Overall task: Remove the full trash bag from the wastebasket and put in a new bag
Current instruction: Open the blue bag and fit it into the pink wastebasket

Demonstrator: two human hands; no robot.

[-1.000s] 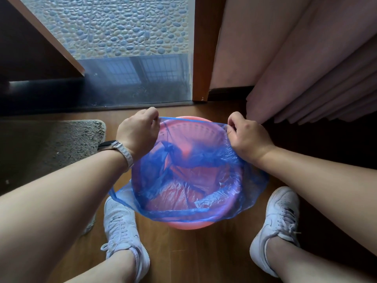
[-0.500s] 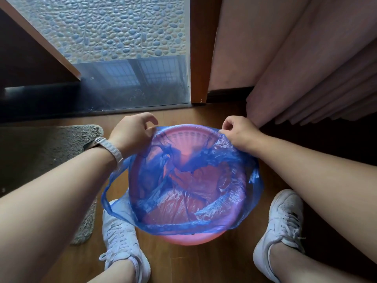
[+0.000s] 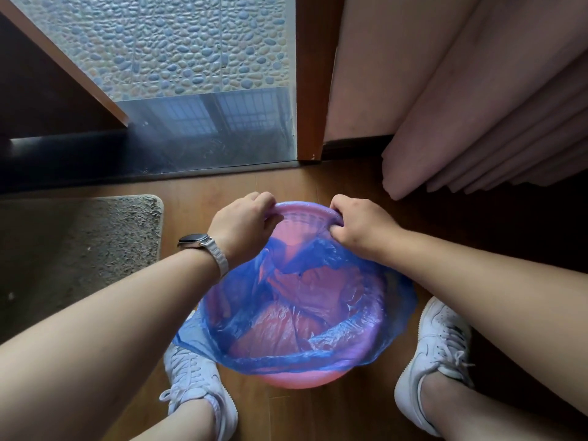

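Observation:
A round pink wastebasket [image 3: 299,378] stands on the wooden floor between my two feet. A thin blue trash bag [image 3: 321,313] lines it, its edge folded over the near and side rim and crumpled inside. At the far rim my left hand [image 3: 243,226] and my right hand [image 3: 359,226] both pinch the bag's edge, stretched over the rim there. The two hands sit close together, a hand's width apart. The basket's bottom is hidden under the bag.
A grey shaggy mat [image 3: 79,246] lies on the floor to the left. Ahead is a glass door [image 3: 203,90] with a wooden frame post [image 3: 313,78]. Pink curtain folds [image 3: 483,122] hang at the right. White sneakers [image 3: 197,386] flank the basket.
Both hands have moved forward and inward along the rim, pulling the bag's far edge down over the basket's far rim. The view has tilted down slightly.

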